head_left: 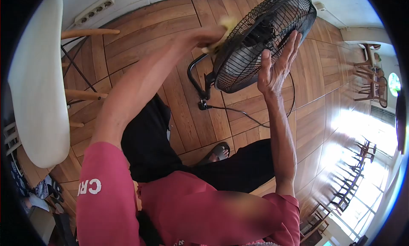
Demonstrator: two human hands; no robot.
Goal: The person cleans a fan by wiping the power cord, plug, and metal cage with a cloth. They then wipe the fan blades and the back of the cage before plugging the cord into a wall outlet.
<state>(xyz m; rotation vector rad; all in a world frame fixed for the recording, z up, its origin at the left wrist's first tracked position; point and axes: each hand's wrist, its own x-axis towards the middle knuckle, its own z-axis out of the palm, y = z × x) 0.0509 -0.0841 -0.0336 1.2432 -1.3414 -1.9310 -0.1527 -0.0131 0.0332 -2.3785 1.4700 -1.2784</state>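
A black fan (238,67) with a round wire cage stands on the wooden floor, its cage tilted. My left hand (211,35) is at the back side of the cage, closed on a yellow cloth (228,28) that is blurred by motion; its fingers are mostly hidden. Against the front of the cage rests my right hand (277,71), open, with fingers stretched along the wires and the thumb apart. The fan's bent tube stand (191,77) shows below the cage. A black power cord (245,114) with its plug (203,104) lies on the floor.
A white chair (40,84) with wooden legs stands close at the left. A socket strip (94,9) sits along the wall. Wooden chairs (370,84) and a long row of furniture (353,178) stand far right, near bright windows. My sandalled foot (219,152) is below the fan.
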